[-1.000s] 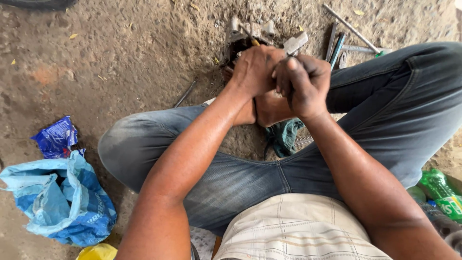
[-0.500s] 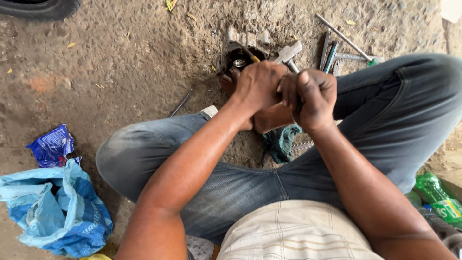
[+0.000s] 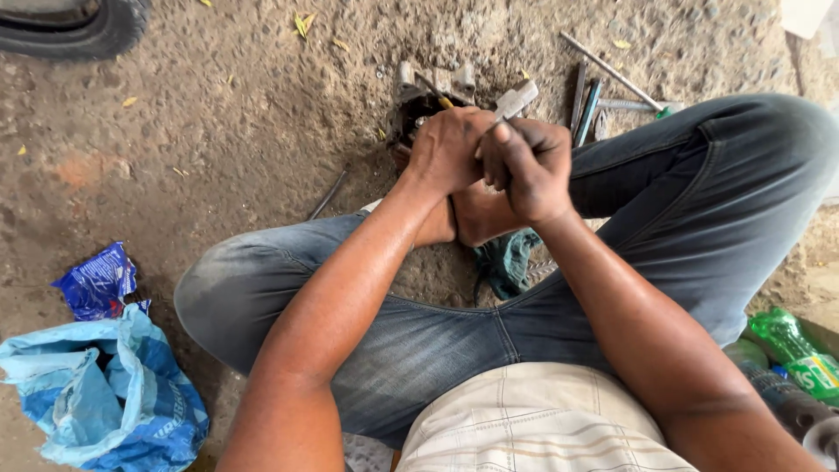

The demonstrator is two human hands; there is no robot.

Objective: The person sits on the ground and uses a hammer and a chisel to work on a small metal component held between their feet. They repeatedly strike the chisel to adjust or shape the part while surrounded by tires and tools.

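Bare dirt ground (image 3: 218,131); right hand (image 3: 529,166) grips hammer (image 3: 511,103) beside left hand (image 3: 446,149).

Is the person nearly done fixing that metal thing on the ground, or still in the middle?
Still in the middle, it seems. Laid out already: metal rods and other tools on the dirt. In hand: the right hand grips a small hammer, the left hand rests on the dark metal part. Left: the part looks open, with loose bits beside it; how much more, I cannot tell.
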